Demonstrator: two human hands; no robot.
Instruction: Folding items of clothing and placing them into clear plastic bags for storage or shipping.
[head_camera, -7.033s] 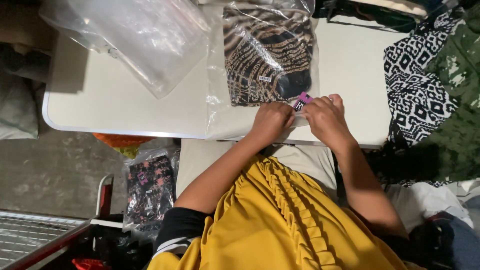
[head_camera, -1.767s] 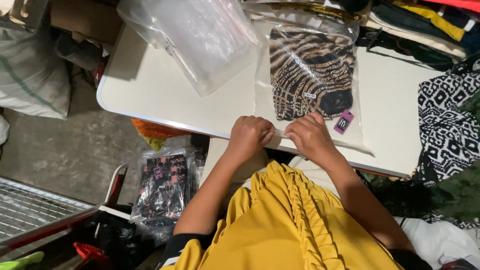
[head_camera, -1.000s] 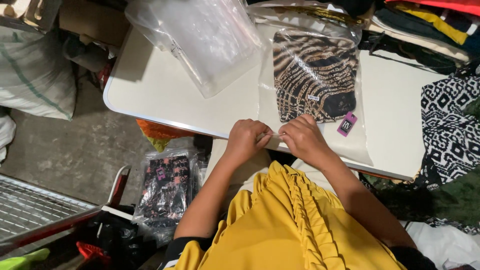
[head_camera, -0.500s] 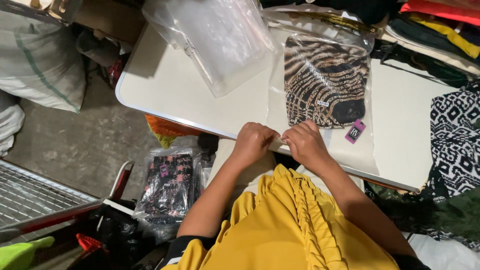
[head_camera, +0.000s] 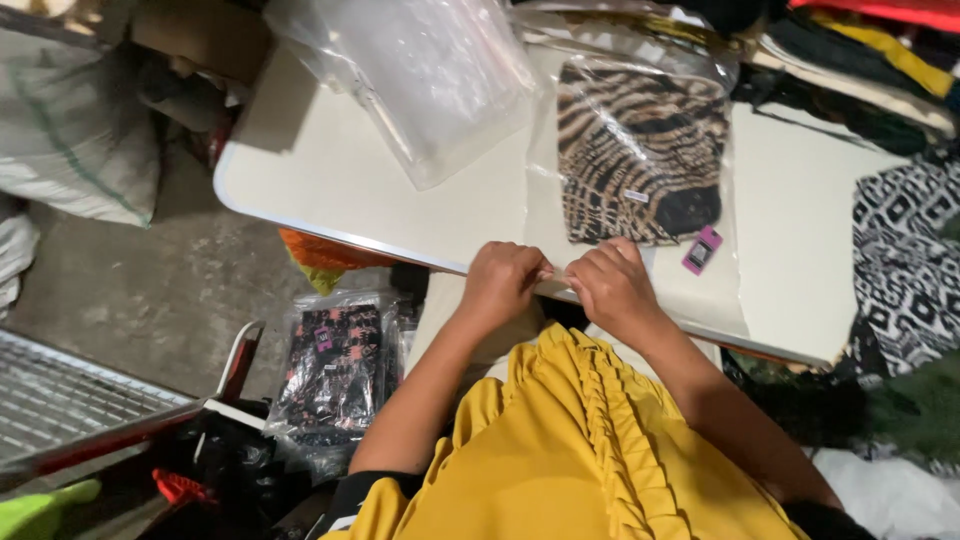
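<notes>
While its long axis runs away from the body across the white folding table (head_camera: 330, 170), the clear plastic bag holding a folded zebra-striped garment (head_camera: 640, 150) is pinched at its near open edge by the left hand (head_camera: 500, 283) and right hand (head_camera: 612, 290), fingers closed on the film. Compared with half a second earlier, the hands are kept at the same edge, and only the view is shifted slightly.

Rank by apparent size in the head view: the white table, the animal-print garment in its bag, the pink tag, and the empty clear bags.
1. White table
2. Empty clear bags and animal-print garment look similar; unsure.
3. Pink tag, smallest.
</notes>
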